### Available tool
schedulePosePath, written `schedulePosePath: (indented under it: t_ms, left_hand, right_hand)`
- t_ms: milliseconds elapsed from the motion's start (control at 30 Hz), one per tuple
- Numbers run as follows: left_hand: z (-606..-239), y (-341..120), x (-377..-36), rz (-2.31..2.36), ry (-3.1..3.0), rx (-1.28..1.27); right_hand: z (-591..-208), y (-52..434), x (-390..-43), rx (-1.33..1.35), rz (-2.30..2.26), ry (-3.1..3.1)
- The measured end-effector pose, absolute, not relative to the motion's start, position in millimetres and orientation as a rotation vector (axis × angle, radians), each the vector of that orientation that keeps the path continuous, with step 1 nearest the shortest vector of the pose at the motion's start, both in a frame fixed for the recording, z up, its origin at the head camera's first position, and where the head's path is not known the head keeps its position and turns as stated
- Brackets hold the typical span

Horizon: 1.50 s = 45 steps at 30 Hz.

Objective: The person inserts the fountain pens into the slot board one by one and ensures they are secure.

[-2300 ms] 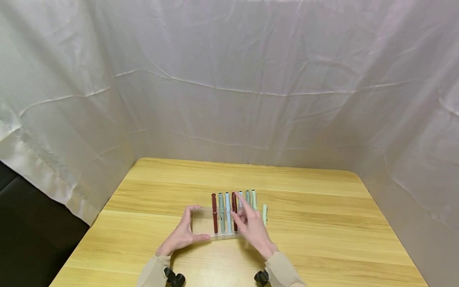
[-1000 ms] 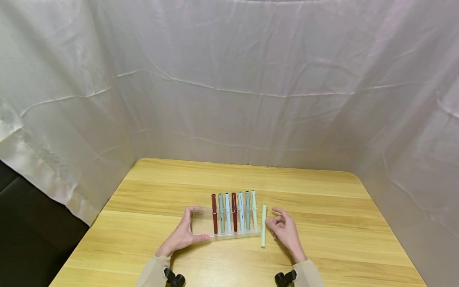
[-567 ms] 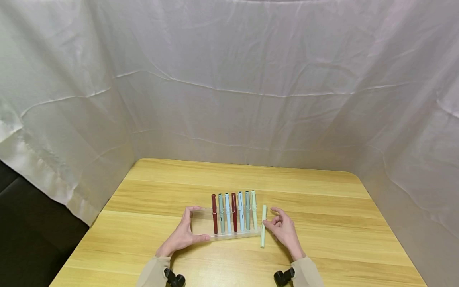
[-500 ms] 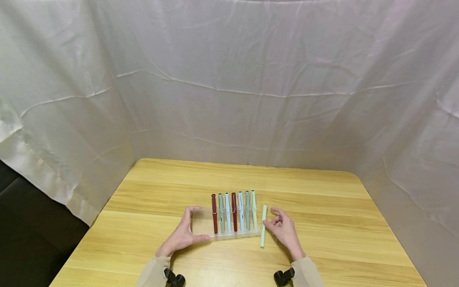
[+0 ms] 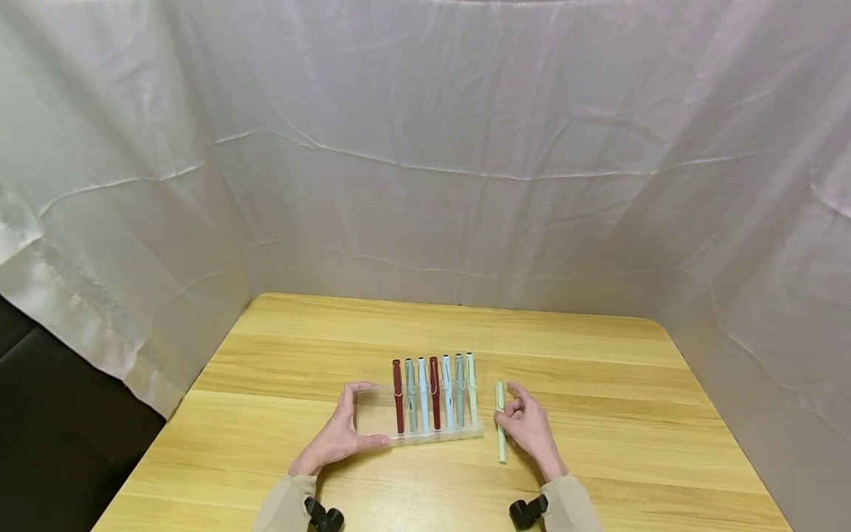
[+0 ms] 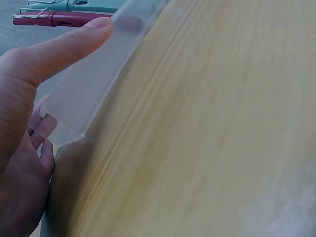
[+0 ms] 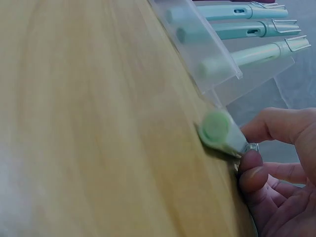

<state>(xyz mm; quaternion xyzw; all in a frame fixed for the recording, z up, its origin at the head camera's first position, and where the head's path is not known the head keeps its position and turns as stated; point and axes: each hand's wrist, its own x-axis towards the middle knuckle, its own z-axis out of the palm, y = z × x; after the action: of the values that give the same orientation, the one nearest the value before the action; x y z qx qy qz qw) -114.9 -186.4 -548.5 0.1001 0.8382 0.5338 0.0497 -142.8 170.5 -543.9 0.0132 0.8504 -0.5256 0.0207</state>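
Note:
A clear plastic pen stand [image 5: 435, 437] lies on the table, bearing a row of capped pens. My left hand [image 5: 335, 436] grips its left end, thumb along the front lip and fingers behind; the left wrist view shows the thumb over the clear wall [image 6: 84, 94]. Just off the stand's right end is a loose light green pen [image 5: 501, 446], pointing away from me. My right hand [image 5: 530, 430] pinches it from the right between thumb and fingers. In the right wrist view the pen's round end [image 7: 216, 127] faces the camera, low over the wood.
In the stand, from left, are a dark red pen [image 5: 399, 410], a grey-green pen [image 5: 411, 406], a light blue pen [image 5: 423, 406] and several more. The stand's left part holds no pens. Pale curtains [image 5: 452, 185] surround the wooden table [image 5: 598, 414].
My right hand has gone from over the stand to the loose light green pen. The pen has since shifted slightly right, away from the stand. My left hand stays put.

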Motion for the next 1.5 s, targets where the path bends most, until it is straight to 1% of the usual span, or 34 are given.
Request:
schedulePosePath:
  t_ms: [867, 1500]
  left_hand:
    - [-547.9, -186.7, -115.3, 1.641, 2.536, 0.326]
    - [-546.3, -186.1, -114.4, 1.637, 2.532, 0.318]
  right_hand:
    - [-542.7, 168.2, -144.7, 0.065, -1.532, 2.689]
    - [-537.1, 164.7, -148.7, 0.095, -1.328, 2.790]
